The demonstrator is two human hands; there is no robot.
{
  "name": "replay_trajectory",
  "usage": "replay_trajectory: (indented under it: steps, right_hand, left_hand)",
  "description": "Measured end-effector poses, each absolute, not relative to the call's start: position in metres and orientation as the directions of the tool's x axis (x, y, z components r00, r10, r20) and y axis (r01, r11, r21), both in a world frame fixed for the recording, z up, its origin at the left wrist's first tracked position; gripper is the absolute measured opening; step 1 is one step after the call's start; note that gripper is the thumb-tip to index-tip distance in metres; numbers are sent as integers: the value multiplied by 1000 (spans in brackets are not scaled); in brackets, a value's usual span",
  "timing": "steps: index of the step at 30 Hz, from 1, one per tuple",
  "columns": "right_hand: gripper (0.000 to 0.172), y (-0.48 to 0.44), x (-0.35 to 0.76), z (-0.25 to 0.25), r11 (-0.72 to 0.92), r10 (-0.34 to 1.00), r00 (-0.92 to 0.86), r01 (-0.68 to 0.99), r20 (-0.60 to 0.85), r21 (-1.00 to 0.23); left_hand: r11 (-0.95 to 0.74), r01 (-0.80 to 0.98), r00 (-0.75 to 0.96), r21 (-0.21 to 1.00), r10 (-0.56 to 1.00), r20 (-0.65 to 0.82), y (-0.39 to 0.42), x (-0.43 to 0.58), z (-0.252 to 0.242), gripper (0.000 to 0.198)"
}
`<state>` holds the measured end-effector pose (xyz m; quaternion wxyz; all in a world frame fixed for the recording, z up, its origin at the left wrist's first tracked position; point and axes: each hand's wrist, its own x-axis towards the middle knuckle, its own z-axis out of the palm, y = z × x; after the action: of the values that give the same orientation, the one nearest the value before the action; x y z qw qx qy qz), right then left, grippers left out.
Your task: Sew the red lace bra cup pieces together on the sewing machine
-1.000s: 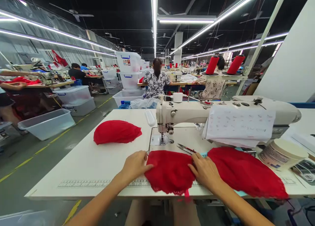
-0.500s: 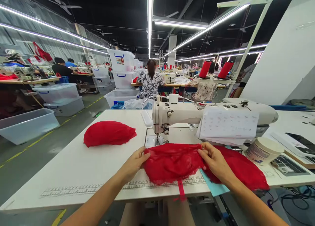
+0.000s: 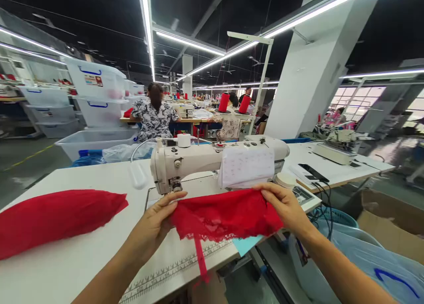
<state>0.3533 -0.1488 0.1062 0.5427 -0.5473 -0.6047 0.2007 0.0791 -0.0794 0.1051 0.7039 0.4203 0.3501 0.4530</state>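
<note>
Between my two hands stretches a red lace garment piece (image 3: 218, 213), held up in front of the sewing machine (image 3: 198, 160). My left hand (image 3: 162, 213) pinches its upper left corner with thumb and fingers. At the upper right corner, my right hand (image 3: 281, 204) is closed on the fabric. A narrow red strap (image 3: 200, 257) dangles from the lace edge over the printed ruler (image 3: 179, 266). Part of the machine's needle area is hidden behind my left hand and the cloth. Another red fabric piece (image 3: 62, 215) lies on the left of the white table (image 3: 82, 268).
Paper sheets (image 3: 247, 167) hang on the machine arm. A light blue sheet (image 3: 247, 244) lies under the cloth by the front edge. A round tub (image 3: 285, 180) and a phone (image 3: 313, 171) are to the right. Plastic bins (image 3: 374, 255) stand below right; a co-worker (image 3: 155, 112) sits ahead.
My view has swung to the right. Both hands have raised the red piece and pulled its top edge straighter. The second red piece on the right is now hidden behind it or out of sight.
</note>
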Motion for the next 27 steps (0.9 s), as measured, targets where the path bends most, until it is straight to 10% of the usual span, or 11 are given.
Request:
replay_trajectory:
  steps: [18, 27]
  right_hand:
    - [32, -177, 389, 111, 303, 809, 262, 583, 527, -754]
    - [19, -180, 344, 133, 511, 684, 146, 603, 714, -613]
  left_hand:
    - [151, -291, 572, 945, 819, 45, -79, 117, 119, 28]
    - [-334, 166, 555, 928, 809, 193, -101, 127, 93, 33]
